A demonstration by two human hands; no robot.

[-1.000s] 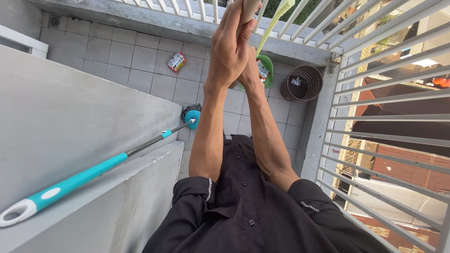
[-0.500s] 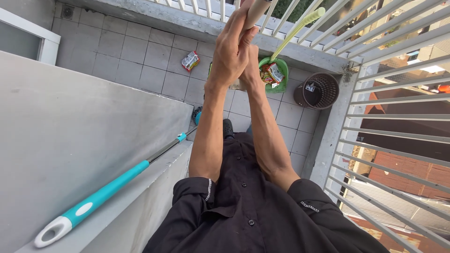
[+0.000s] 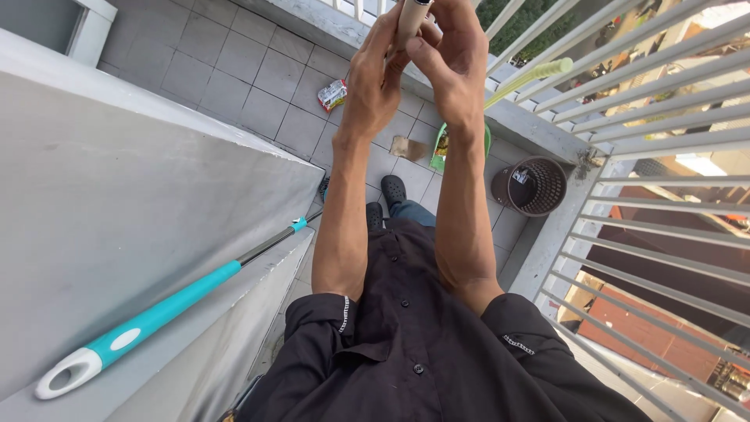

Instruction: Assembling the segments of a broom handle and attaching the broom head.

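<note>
Gripping pale pole (image 3: 409,19) w/ both hands: left hand (image 3: 375,78) fingers wrapped tight, right hand (image 3: 453,59) fingers curled round it.

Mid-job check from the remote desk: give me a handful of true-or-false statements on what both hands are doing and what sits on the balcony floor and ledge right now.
1. Both the left hand and the right hand have a grip on the pale pole. True.
2. The teal-handled mop is held in the right hand. False: it leans on the grey ledge, untouched.
3. The dark mesh basket stands on the tiled floor in the corner by the railing. True.
4. The green dustpan is empty. False: some litter lies in it.
5. A snack wrapper lies inside the basket. False: it lies on the floor tiles.
</note>
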